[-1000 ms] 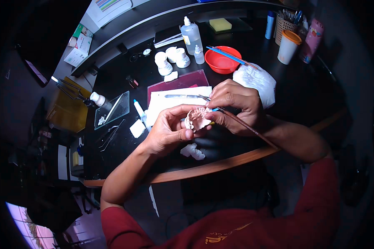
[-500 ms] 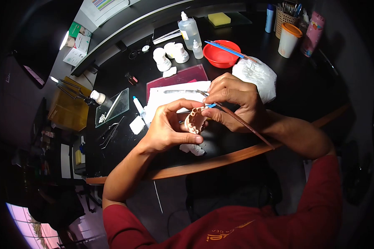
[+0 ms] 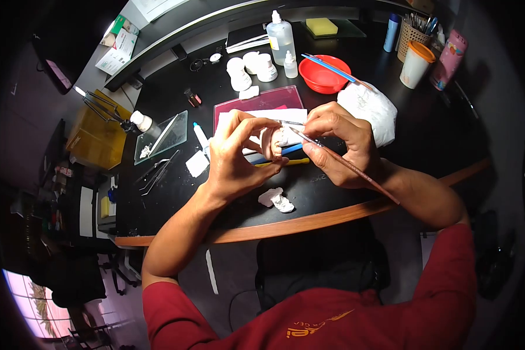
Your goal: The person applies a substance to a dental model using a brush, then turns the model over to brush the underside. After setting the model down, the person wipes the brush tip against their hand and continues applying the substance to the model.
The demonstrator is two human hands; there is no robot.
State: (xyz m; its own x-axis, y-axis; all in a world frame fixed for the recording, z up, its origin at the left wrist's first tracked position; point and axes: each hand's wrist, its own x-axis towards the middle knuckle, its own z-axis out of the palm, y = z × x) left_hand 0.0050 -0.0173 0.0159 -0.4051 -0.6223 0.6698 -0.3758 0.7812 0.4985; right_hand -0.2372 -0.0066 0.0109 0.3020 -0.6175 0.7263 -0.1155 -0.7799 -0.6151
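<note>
The left hand (image 3: 230,160) grasps a dental cast (image 3: 268,144) upright between thumb and fingers, above the desk (image 3: 233,215). The right hand (image 3: 347,143) pinches a brown-handled brush (image 3: 364,175), its fine tip beside the teeth; whether it touches them is too small to tell. This looks like close brush work, calling for a steady cast and a light fingertip grip.

The cast is pale, matte and plaster-like, curved around its tooth row. Just beyond it lies flat white paper (image 3: 298,115), partly over a smooth maroon plate (image 3: 256,101). A slim blue tool (image 3: 291,149) and a yellow one (image 3: 298,161) lie near the cast. Nearer the person sits a rough, crumpled white scrap (image 3: 283,202). Past the right hand are a glossy red bowl (image 3: 318,80) and a soft, creased white bundle (image 3: 370,111).
</note>
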